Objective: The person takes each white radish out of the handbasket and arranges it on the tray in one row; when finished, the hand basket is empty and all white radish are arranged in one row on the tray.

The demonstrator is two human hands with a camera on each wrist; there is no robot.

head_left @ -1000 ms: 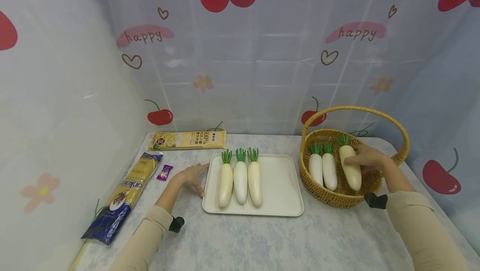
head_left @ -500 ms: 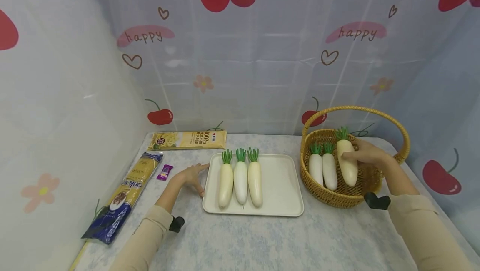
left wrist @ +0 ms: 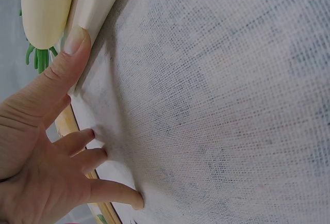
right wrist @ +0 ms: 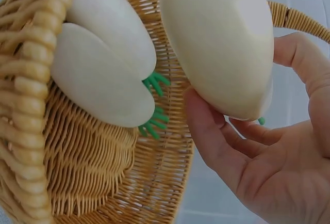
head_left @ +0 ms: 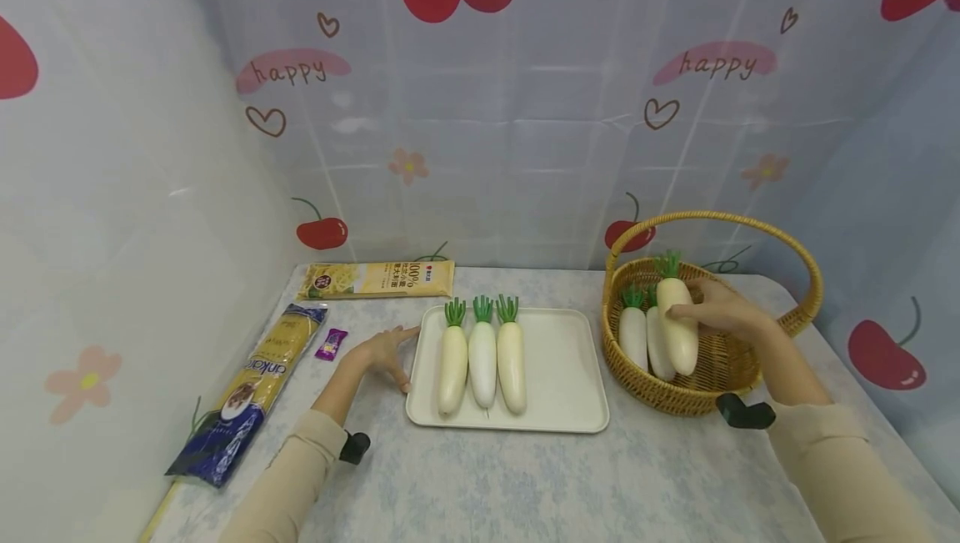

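Note:
My right hand (head_left: 723,309) grips a cream white radish (head_left: 678,326) with green stem stubs, held over the wicker basket (head_left: 667,397). In the right wrist view, thumb and fingers wrap the radish (right wrist: 219,43) from either side. Two whiter radishes (right wrist: 108,77) lie side by side in the basket; the held one partly covers one of them in the head view. My left hand (head_left: 384,357) is spread at the left edge of the white tray (head_left: 562,368), its thumb at the rim. Three radishes (head_left: 483,364) lie in a row on that tray, stems pointing away from me.
A yellow pasta packet (head_left: 378,280) lies behind the tray. Along the table's left side lie a blue and yellow pasta bag (head_left: 247,397) and a small purple wrapped candy (head_left: 331,344). The basket's tall handle (head_left: 712,216) arches over its opening. A patterned curtain (head_left: 480,126) hangs behind.
The right hand has raised the cream radish from the basket's right part and moved it left, over the neighbouring radish. The left hand has stayed at the tray's edge.

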